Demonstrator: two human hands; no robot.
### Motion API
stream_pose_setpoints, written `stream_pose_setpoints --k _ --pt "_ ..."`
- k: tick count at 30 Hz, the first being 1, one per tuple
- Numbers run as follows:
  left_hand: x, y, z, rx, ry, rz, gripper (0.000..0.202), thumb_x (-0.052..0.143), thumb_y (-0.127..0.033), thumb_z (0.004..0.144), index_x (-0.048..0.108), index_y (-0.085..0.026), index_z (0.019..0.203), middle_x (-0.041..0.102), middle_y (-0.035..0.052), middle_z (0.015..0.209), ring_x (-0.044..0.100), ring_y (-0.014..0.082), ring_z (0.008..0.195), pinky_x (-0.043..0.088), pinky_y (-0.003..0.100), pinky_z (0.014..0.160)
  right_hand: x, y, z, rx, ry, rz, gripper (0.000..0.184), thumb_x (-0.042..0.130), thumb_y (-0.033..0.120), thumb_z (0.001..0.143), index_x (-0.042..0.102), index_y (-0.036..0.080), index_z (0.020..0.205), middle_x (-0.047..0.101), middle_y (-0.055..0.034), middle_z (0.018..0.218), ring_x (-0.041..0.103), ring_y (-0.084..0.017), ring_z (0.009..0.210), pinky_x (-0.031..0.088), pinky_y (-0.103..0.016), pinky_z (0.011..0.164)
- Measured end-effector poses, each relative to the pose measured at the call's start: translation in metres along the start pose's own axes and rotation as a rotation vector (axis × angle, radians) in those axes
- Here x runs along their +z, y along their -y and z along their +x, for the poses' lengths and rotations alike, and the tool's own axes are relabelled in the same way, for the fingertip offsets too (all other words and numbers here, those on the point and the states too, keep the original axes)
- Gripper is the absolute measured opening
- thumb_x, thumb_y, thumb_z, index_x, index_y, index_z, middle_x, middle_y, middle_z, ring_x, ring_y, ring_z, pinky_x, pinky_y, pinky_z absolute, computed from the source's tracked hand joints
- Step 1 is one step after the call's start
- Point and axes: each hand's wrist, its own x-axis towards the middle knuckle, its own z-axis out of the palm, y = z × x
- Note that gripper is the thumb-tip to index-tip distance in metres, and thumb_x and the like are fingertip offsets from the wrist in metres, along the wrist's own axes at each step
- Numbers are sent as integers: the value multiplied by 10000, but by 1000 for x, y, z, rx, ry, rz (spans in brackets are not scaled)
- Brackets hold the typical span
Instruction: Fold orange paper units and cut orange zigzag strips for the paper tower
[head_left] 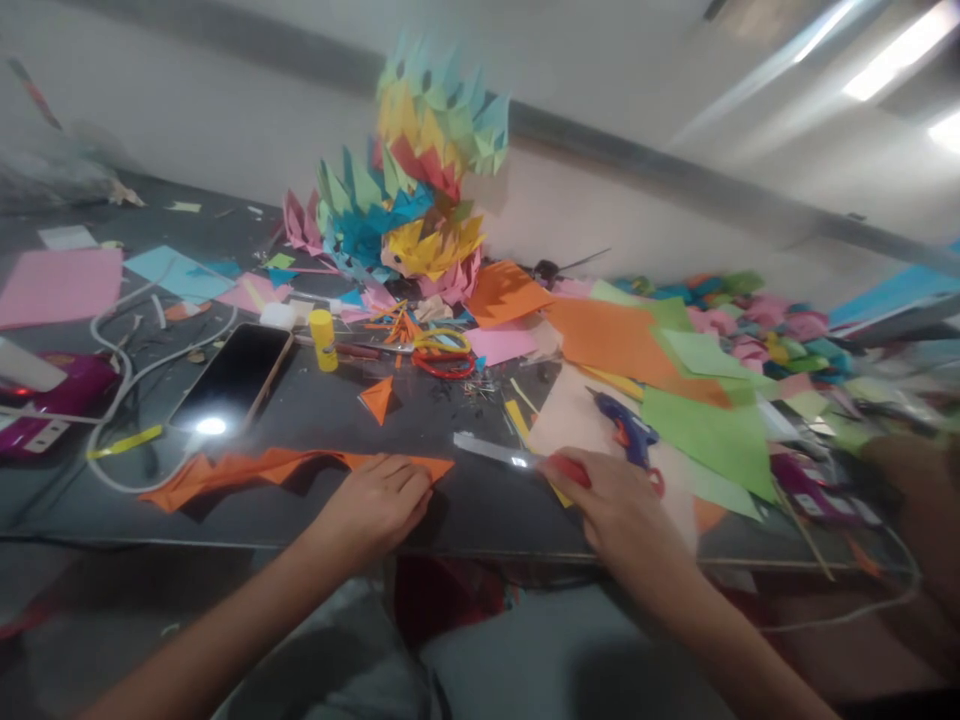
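My left hand (379, 500) rests near the front edge of the dark table (450, 500), fingers curled down on the right end of a long folded strip of orange paper (247, 470). My right hand (611, 500) is closed round the red handle of a cutter with a silver blade (491, 450), which points left across the table. A small orange paper triangle (377, 397) lies just beyond the two hands.
A black phone (232, 378), a yellow glue stick (323, 338), red and yellow scissors (442, 352), a blue glue gun (628, 428) and white cables lie about. A tall spiky paper sculpture (412, 190) stands at the back. Orange and green sheets (675, 380) cover the right.
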Motion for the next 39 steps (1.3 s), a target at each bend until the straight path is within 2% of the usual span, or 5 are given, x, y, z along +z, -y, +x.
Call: stream_pose_setpoints --k 10,18,24,33,39 --pt "-1 0 0 5 -21 24 167 417 -162 880 557 -142 790 612 55 720 586 171 736 475 303 656 -6 6 -12 -77 -35 6 499 405 -5 712 638 230 1087 602 -99 1037 515 -218 937 377 -358 778" --pt "0 1 -1 -13 19 16 166 430 -173 876 546 -142 761 603 49 721 570 169 717 465 308 656 -9 17 -9 -116 11 -85 360 470 96 789 633 243 1075 620 -90 1025 504 -210 895 355 -343 775" --pt "-2 2 -1 -1 28 5 141 441 -177 873 556 -140 801 615 61 733 586 179 746 469 308 666 -14 13 -9 -123 59 -102 378 453 95 789 613 236 1101 596 -102 1060 493 -225 933 351 -357 780" --pt "-2 3 -3 -4 42 -25 170 426 -181 885 564 -135 796 623 55 746 598 172 747 481 307 683 -3 16 -10 -123 16 -29 463 445 29 720 617 248 1090 600 -85 1022 492 -219 937 340 -344 788" --pt "-1 3 -3 -14 54 -11 184 426 -173 874 566 -138 760 618 56 723 594 173 725 480 308 661 2 14 -7 -94 88 -36 483 432 -2 704 618 221 1090 597 -103 1062 495 -219 951 344 -352 797"
